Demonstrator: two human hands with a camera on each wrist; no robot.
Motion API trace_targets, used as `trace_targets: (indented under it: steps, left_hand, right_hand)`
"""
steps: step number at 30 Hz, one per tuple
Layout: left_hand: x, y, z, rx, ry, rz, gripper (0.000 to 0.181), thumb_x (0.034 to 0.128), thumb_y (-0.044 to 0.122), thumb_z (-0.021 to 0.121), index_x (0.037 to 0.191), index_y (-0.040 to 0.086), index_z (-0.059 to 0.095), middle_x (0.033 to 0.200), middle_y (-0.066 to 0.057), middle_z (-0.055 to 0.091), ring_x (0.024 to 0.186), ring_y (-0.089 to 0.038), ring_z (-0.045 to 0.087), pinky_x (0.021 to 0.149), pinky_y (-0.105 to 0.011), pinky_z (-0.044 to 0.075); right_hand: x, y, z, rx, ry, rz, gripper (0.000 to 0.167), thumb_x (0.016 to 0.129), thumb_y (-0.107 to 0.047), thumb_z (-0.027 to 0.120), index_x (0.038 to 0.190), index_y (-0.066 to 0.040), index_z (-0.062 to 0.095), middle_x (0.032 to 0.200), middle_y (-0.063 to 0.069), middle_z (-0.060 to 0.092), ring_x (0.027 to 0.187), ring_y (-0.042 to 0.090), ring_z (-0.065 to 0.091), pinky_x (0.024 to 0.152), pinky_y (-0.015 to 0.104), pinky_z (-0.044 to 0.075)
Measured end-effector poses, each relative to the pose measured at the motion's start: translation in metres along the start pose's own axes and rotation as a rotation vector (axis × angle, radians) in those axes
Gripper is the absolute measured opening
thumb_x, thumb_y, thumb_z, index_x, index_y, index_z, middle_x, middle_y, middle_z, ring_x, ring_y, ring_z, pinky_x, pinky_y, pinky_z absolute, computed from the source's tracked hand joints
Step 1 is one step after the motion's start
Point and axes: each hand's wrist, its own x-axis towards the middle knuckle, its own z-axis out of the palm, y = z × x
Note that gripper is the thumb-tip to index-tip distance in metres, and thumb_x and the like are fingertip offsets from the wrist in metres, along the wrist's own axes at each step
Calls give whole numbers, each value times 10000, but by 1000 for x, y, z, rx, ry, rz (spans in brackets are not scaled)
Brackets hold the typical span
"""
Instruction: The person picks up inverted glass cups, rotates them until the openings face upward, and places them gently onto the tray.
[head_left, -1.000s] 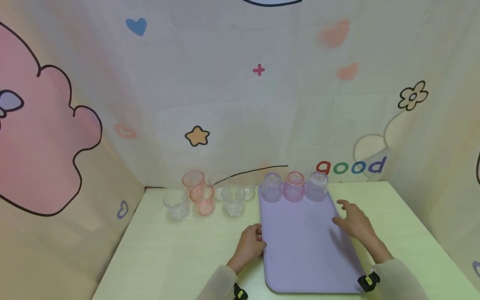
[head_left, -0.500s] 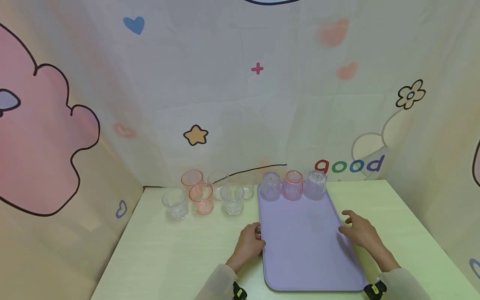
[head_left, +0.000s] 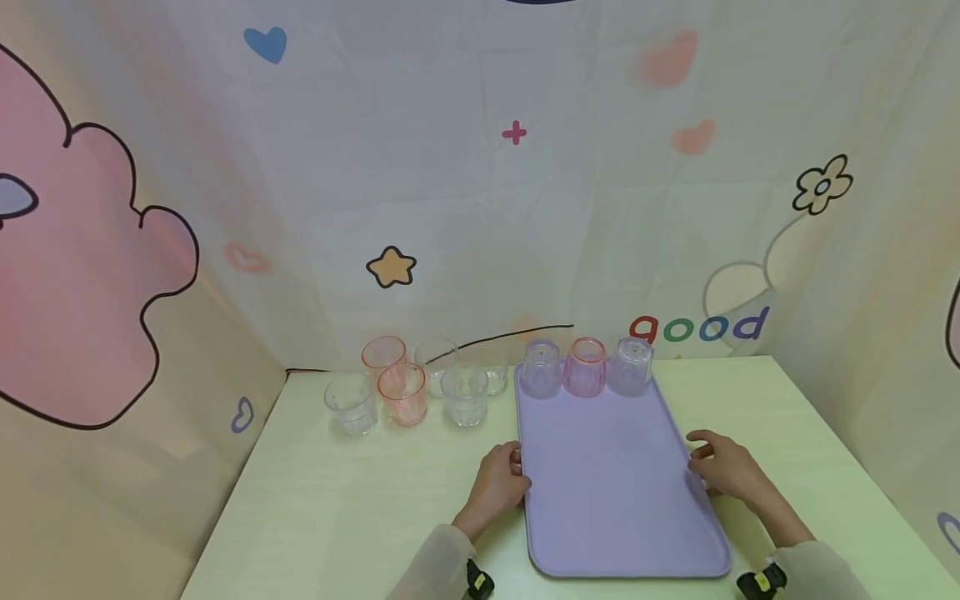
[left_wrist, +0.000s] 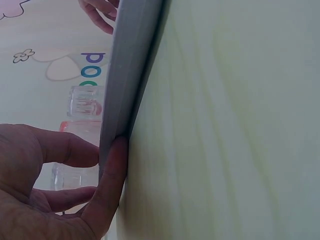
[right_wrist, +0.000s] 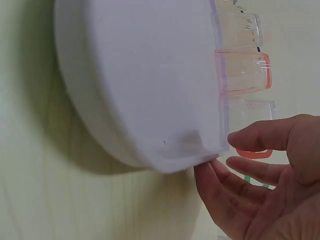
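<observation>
Six upright glasses (head_left: pixel 406 402) stand on the worktop (head_left: pixel 360 508) at left, seemingly yet to be dealt with. My left grip (head_left: pixel 495 483) pinches the left edge of the tray (head_left: pixel 607 492). Three upturned glasses (head_left: pixel 585 369) line its far end; that row looks done. My right grip (head_left: pixel 727 468) curls narrowly about the right edge. Front glasses partly cover those behind; the head view hides my lower fingertips.

Purple tray (head_left: pixel 607 492) on table (head_left: pixel 352 508). Three upside-down glasses (head_left: pixel 585 371) in a row at tray's far end, pink-rimmed one in the middle. Left hand (head_left: pixel 495 481) on tray's left edge, right hand (head_left: pixel 727 468) at its right edge. Two pink glasses (head_left: pixel 405 400), four clear glasses (head_left: pixel 465 402) left of tray.
</observation>
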Motion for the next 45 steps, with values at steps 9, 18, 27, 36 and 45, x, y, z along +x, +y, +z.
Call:
trace_targets:
  steps: [9, 18, 27, 36, 45]
  left_hand:
    - [1, -2, 1, 14, 2, 7, 561, 720, -38, 644, 1272, -89, 560, 977, -99, 613, 818, -126, 559, 683, -248, 493]
    - [2, -1, 0, 20, -17, -15, 547, 764, 14, 647, 1295, -80, 551, 999, -91, 612, 839, -119, 557, 718, -249, 502]
    - [-1, 6, -7, 17, -21, 0, 480, 801, 104, 635, 1243, -81, 598, 1013, -130, 633, 861, -160, 620, 742, -280, 533]
    - [-5, 9, -20, -122, -74, 0, 422, 892, 160, 638, 1260, -37, 575, 1127, -174, 607, 680, -70, 612, 508, -219, 506]
    - [-1, 10, -49, -57, -29, 80, 379, 920, 200, 624, 1252, 18, 601, 1190, -187, 619, 942, -219, 684, 687, -264, 551]
  right_hand:
    - [5, 4, 0, 28, -20, 31, 509, 860, -11, 510, 1353, 93, 440, 1133, 293, 575, 833, 215, 636, 601, 361, 580]
    - [5, 2, 0, 4, -2, 26, 519, 820, 15, 510, 1323, 131, 461, 1071, 250, 606, 783, 193, 636, 574, 350, 565]
    - [6, 3, 1, 2, -6, 40, 513, 828, 8, 525, 1325, 121, 465, 1076, 252, 598, 759, 171, 623, 574, 343, 567]
    - [7, 4, 1, -15, -3, 38, 502, 846, 6, 527, 1332, 117, 466, 1026, 221, 606, 724, 162, 625, 558, 335, 570]
    - [7, 5, 2, -13, -5, 49, 492, 866, -2, 530, 1340, 107, 460, 1024, 215, 604, 760, 166, 635, 563, 336, 570]
